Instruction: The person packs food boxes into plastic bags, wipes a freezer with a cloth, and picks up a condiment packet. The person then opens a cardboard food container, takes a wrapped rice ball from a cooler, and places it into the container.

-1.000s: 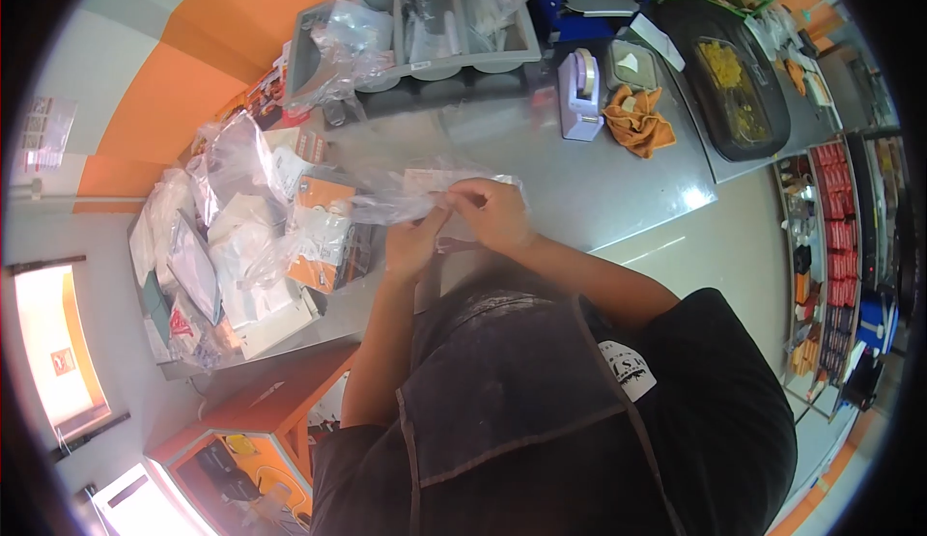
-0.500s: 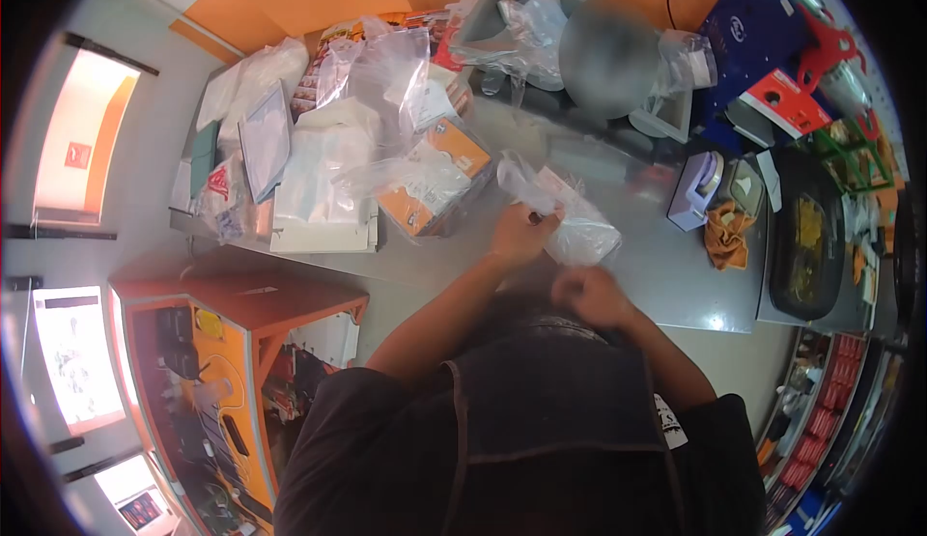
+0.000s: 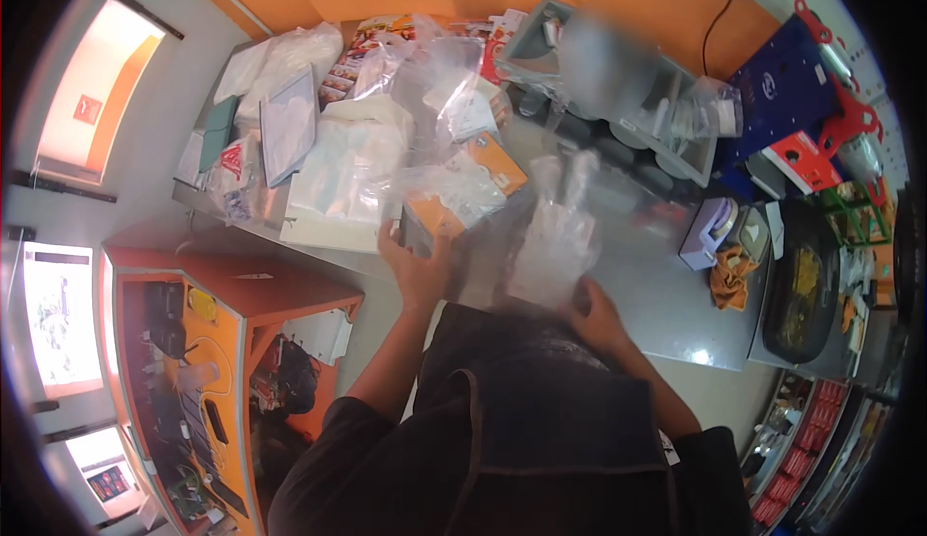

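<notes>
A clear plastic bag point(image 3: 552, 246) with a pale packet inside stands or lies at the table's near edge, its twisted handles pointing away from me; it is smeared by motion. My right hand point(image 3: 601, 319) grips it at the lower right corner, with some fingers hidden. Just left of the bag, my left hand point(image 3: 420, 270) is open, thumb and fingers spread. Its fingertips are close to the near corner of an orange box point(image 3: 436, 215) partly covered in clear plastic; whether they touch I cannot tell.
White plastic bags point(image 3: 348, 174) are stacked at the left. A grey divided bin point(image 3: 690, 150) stands at the back. To the right are a purple tape dispenser point(image 3: 703, 237), an orange cloth point(image 3: 732, 280) and a black tray point(image 3: 800, 290). An orange cabinet point(image 3: 232, 290) stands left below.
My left hand has let go of the plastic bag and moved left toward the orange box. The bag has turned and come nearer me, and my right hand is now at its corner.
</notes>
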### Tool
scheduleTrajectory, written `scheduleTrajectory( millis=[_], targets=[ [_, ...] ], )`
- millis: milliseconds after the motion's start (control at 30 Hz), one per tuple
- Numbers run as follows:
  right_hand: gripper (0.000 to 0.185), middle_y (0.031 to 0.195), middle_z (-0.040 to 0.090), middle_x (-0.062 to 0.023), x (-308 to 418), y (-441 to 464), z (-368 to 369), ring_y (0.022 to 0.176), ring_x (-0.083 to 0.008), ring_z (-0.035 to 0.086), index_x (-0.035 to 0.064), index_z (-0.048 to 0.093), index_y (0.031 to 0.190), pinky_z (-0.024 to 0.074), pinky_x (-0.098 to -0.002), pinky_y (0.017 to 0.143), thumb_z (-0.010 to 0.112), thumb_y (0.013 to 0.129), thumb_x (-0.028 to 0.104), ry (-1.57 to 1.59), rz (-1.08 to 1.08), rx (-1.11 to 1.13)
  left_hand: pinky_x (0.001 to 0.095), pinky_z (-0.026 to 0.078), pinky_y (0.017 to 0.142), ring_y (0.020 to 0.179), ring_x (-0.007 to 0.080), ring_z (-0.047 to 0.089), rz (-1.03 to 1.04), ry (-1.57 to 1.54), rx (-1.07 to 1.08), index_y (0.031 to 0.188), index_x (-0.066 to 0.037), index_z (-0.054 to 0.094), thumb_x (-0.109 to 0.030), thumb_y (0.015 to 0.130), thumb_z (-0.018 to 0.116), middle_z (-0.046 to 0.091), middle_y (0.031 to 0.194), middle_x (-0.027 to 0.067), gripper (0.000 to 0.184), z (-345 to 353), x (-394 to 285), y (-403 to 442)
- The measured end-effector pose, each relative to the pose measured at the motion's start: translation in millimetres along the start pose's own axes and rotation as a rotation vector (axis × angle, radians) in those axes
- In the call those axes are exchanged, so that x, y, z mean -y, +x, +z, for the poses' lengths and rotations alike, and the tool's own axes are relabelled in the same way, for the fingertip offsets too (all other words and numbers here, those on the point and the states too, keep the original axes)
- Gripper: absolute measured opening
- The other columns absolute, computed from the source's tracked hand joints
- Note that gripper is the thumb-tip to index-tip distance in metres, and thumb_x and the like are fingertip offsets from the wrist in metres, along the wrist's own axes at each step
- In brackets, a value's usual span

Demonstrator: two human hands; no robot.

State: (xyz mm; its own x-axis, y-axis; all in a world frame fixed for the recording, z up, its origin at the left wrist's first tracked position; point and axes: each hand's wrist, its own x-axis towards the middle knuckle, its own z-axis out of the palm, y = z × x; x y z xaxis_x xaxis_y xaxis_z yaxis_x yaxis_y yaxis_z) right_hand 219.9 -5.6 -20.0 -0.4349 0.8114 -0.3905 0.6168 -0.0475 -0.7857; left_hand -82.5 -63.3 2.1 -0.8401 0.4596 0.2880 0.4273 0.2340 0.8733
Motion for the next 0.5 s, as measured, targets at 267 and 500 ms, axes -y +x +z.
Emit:
scheduleTrajectory(
  millis=[267, 500],
  targets=[
    [0.096, 0.142, 0.033, -0.0233, 43, 44, 39, 0.113, -0.0333, 0.056, 0.019, 0.0, 0.154, 0.0572, -0.0428, 0.086, 0.072, 0.09, 0.014, 0.73, 0.227, -0.035, 0.036, 0.044, 0.101, 0.119, 0.0253, 0.055, -0.322, -0.478, 0.501, 0.138, 0.007, 0.041, -0.022, 0.092, 0.067, 0.056, 0.128, 0.0192, 0.061, -3, 33, 30],
    [0.082, 0.128, 0.047, -0.0164, 84, 62, 99, 0.108, -0.0279, 0.058, 0.014, 0.012, 0.149, 0.0575, -0.0433, 0.085, 0.068, 0.09, 0.005, 0.786, 0.295, -0.041, 0.0358, 0.045, 0.101, 0.122, 0.0244, 0.056, -0.404, -0.481, 0.69, 0.143, 0.006, 0.038, -0.025, 0.091, 0.066, 0.056, 0.133, 0.0196, 0.066, -5, 30, 87]
  ],
)
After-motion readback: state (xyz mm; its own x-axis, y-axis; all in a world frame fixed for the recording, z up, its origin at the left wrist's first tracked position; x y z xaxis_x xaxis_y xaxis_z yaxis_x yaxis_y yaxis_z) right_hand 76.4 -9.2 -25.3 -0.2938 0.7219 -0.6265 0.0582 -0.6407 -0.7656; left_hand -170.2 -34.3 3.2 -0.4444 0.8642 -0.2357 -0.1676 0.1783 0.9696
